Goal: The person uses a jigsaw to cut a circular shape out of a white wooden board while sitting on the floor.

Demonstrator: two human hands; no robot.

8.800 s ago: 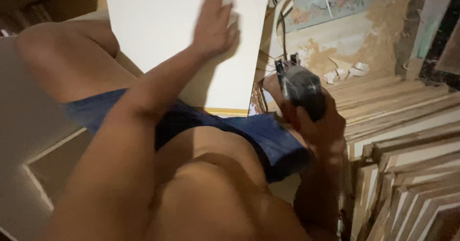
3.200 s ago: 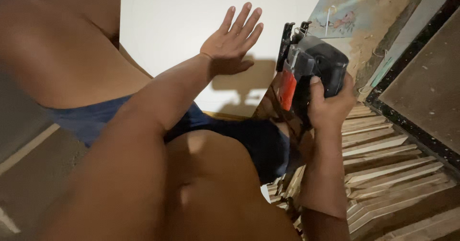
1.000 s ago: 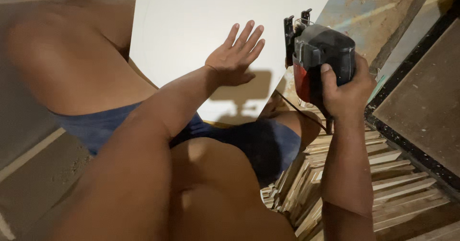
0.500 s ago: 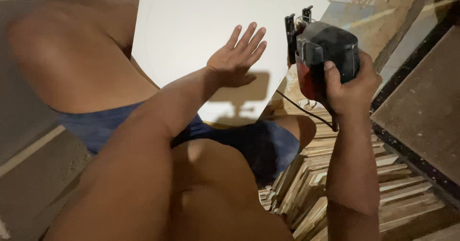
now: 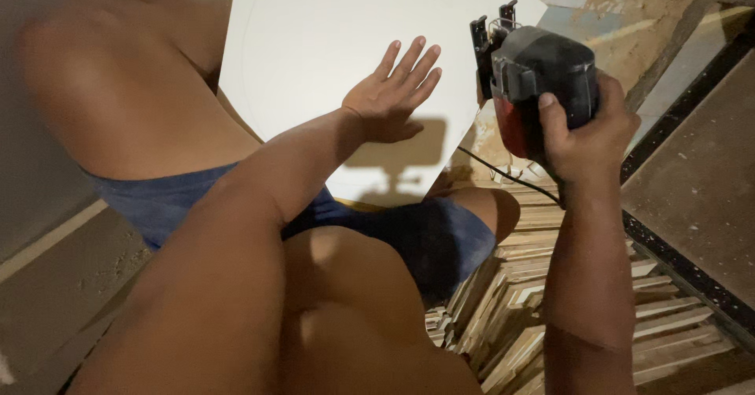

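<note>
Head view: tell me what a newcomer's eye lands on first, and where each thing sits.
First comes the large flat white board at top centre, with the left hand spread open, palm down, on it. Just right of it, the right hand grips a black and red handheld power saw at the board's right edge, its black cord trailing below. Stacked pale wooden slats fill the lower right.

Stacked pale wooden strips (image 5: 550,316) fill the lower right of the frame; a dusty, sawdust-strewn brown floor (image 5: 645,18) shows upper right, dimly lit.
</note>
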